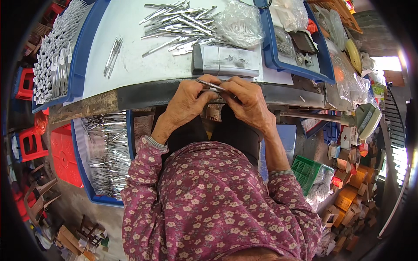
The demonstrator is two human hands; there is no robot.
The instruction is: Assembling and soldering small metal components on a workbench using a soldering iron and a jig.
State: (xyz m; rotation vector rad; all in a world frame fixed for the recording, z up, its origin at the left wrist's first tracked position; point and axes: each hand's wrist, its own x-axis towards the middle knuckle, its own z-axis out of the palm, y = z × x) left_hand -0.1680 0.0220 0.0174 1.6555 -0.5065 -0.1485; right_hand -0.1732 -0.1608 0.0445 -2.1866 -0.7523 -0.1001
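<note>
Over the near edge of the worktable, both of my hands hold a slim, shiny metal piece (210, 85), tweezer-like in shape; its exact kind is hard to make out. My left hand (187, 98) pinches its left end between thumb and fingers. My right hand (250, 100) is closed round the other end. Just beyond my fingers lies a long pale block (230, 60) with a dark end. A loose heap of similar slim metal pieces (183, 27) spreads behind it, and a few more pieces (113, 56) lie apart on the left.
A blue tray (78, 80) at the left holds many upright metal pieces; another blue tray (82, 174) below is filled with them too. Clear plastic bags (239, 24) lie beside the heap. A blue tray (278, 65) with odds and ends stands right, near a lamp head (369, 119).
</note>
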